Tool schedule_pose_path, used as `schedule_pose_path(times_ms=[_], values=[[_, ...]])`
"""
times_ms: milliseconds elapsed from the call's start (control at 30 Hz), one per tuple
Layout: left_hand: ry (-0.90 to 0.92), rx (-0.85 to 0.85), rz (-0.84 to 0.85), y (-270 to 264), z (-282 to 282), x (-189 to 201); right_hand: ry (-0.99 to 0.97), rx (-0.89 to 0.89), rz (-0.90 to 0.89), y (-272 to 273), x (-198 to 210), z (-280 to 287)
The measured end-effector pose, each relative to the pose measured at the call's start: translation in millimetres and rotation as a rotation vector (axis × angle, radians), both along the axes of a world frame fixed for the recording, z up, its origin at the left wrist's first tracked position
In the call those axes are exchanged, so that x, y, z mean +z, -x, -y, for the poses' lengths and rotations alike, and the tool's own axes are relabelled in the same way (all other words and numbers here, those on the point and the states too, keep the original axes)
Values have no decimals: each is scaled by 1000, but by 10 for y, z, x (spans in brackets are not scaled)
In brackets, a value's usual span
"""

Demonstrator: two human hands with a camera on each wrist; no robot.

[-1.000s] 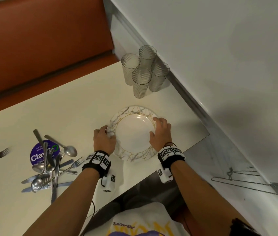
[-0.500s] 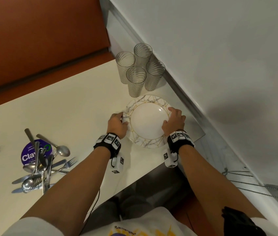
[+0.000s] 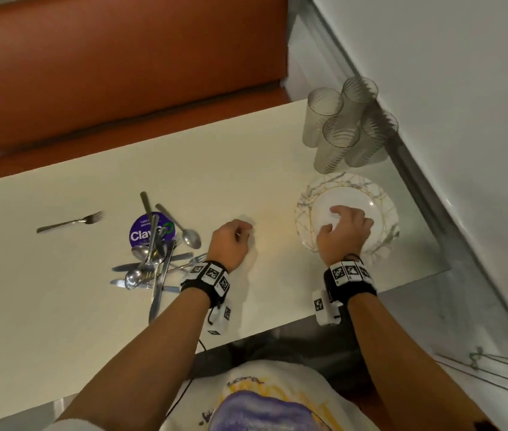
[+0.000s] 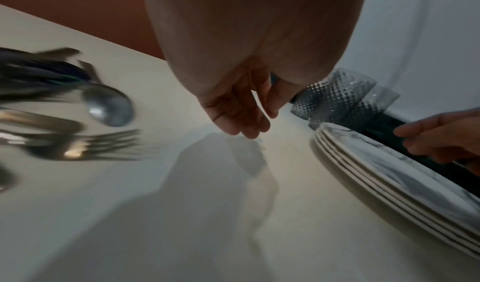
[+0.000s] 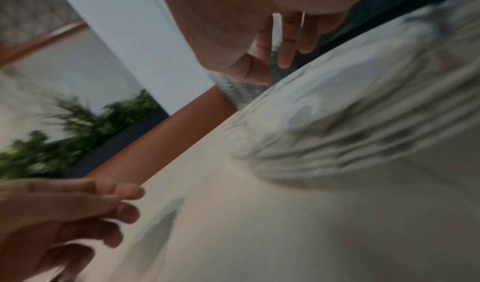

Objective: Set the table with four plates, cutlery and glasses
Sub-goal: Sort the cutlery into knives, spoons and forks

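One fork (image 3: 70,222) lies alone at the far left of the table (image 3: 59,306), well apart from everything else; I judge it the start of a place setting. Next right, the cutlery pile (image 3: 153,259), spoons, knives and forks crossed over a purple round sticker (image 3: 140,233), unsorted. Just beside it my left hand (image 3: 231,245) hovers over bare table, fingers relaxed and loosely bent, holding nothing; the left wrist view confirms an empty palm above its own shadow. I read it as free to go for cutlery. Further right, the stack of plates (image 3: 383,213), marbled rims, several deep in the left wrist view (image 4: 384,185), sits near the table's right edge by the wall. My right hand (image 3: 344,234) rests over the top plate, fingers loosely curled, gripping nothing that I can see. Behind the stack, four ribbed glasses (image 3: 346,126) cluster in the corner, touching, parked out of the way. No plates dealt out yet.
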State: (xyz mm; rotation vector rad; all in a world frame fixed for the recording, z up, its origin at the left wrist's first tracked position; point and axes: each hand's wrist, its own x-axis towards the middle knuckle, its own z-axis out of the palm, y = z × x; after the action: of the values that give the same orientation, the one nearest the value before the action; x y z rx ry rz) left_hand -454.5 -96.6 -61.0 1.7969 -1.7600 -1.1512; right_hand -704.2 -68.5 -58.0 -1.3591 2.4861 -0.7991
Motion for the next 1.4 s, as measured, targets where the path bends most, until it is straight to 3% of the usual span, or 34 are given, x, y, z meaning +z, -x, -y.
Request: schedule_pose_path(times_ms=[133, 367, 600, 967, 1233, 1400], values=[[27, 86, 18, -630, -195, 26, 59, 315, 99, -796, -87, 21], [-80, 216, 69, -1765, -540, -37, -141, 658, 232, -2090, -182, -10], [-80, 6, 286, -2284, -696, -93, -250, 827, 188, -2926, -180, -64], [-102, -31, 305, -2412, -693, -118, -373, 934, -66, -3238, -126, -172], [-119, 23, 74, -2558, -655, -62, -357, 972, -157, -3250, -117, -105], [-116, 165, -119, -2698, -550, 148, -255, 962, -177, -3239, -75, -36]])
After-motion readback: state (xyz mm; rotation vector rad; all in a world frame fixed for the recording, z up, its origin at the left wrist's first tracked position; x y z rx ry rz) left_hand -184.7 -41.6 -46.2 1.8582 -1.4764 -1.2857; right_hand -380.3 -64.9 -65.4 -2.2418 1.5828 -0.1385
